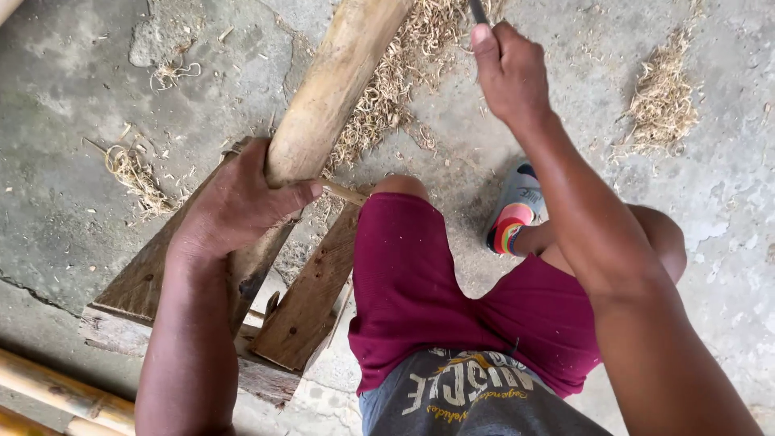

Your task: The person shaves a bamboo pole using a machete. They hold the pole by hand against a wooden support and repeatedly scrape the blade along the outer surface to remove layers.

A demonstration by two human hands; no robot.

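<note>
Item: thick wooden pole, pale and largely stripped of bark, lying at a slant across a rough V-shaped wooden stand on the concrete floor. Left hand wrapped tight round the lower end of the pole, thumb across it, pinning it to the stand. Right hand raised beside the pole, fist shut round a dark tool handle; the working end runs out of the top edge, so its kind is uncertain, possibly a blade. Wood shavings heaped under and beside the pole, further piles to the right and scattered left. Progress, judged: shaping well advanced on the visible length, surface smooth; the held end and unseen upper length unassessed. Bamboo poles at lower left.
</note>
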